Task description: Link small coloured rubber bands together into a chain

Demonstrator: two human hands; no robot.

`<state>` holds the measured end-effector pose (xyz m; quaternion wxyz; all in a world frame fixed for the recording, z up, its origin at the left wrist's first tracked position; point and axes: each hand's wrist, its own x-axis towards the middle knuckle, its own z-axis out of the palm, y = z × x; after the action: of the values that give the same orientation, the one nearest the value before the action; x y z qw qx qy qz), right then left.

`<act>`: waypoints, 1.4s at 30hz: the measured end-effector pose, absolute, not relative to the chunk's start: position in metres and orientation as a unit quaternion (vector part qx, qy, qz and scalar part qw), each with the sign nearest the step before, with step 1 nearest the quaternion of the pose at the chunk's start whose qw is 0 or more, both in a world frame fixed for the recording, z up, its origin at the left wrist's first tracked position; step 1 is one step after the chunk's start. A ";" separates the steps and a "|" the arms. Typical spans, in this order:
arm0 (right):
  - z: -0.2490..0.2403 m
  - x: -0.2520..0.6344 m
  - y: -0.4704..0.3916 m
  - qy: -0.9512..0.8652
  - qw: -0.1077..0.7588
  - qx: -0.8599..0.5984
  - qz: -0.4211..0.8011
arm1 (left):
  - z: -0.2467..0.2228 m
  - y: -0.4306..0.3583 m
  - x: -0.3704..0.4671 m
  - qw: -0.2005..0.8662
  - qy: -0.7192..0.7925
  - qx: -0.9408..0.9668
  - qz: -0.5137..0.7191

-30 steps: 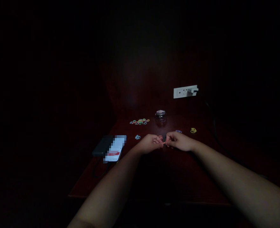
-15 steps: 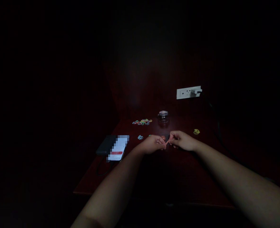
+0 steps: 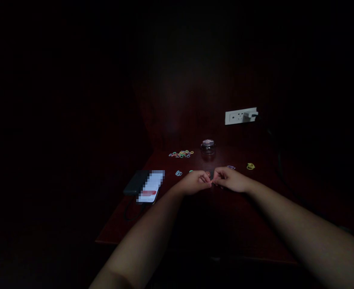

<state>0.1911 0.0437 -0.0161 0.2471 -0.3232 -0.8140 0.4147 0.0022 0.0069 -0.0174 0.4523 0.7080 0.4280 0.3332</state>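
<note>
Close together over the dark red table (image 3: pixel 201 224), my left hand (image 3: pixel 195 182) and my right hand (image 3: pixel 230 179) pinch a small orange rubber band (image 3: pixel 212 182) between their fingertips. Most of the band is hidden by the fingers. Just behind them, orange rubber bands (image 3: pixel 208 174) lie partly covered. Beyond my right hand some purple rubber bands (image 3: pixel 231 167) show, with yellow rubber bands (image 3: pixel 250 166) farther right. Light blue rubber bands (image 3: pixel 178 173) lie left of my left hand, and a bit of green rubber band (image 3: pixel 191 171) peeks out behind it.
A loose pile of mixed-colour rubber bands (image 3: pixel 181 154) lies toward the back, left of a clear lidded jar (image 3: pixel 208 147). At the left are a phone (image 3: pixel 151 186) and a dark flat box (image 3: pixel 135 182) with a cable. A wall socket (image 3: pixel 235 117) holds a plugged-in charger.
My fingertips have come closer together, and less of the orange band shows between them. Purple bands now show behind my right hand. The whole view has shifted slightly.
</note>
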 end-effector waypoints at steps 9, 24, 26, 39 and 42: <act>-0.019 0.191 0.046 -0.819 0.241 -0.298 0.427 | -0.020 0.008 0.000 0.441 0.449 0.707 0.322; -0.015 0.189 0.045 -0.796 0.257 -0.303 0.457 | -0.013 0.006 -0.002 0.452 0.451 0.708 0.301; -0.016 0.190 0.046 -0.787 0.264 -0.309 0.465 | -0.012 0.005 -0.002 0.461 0.449 0.703 0.303; -0.016 0.185 0.043 -0.775 0.291 -0.315 0.464 | -0.010 0.006 0.000 0.352 0.464 0.712 0.392; -0.017 0.185 0.043 -0.772 0.296 -0.319 0.463 | -0.011 0.008 0.001 0.340 0.457 0.704 0.423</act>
<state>0.1847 0.0434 -0.0167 0.2958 -0.3190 -0.7721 0.4633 0.0009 0.0080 -0.0105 0.3402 0.7042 0.4573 0.4235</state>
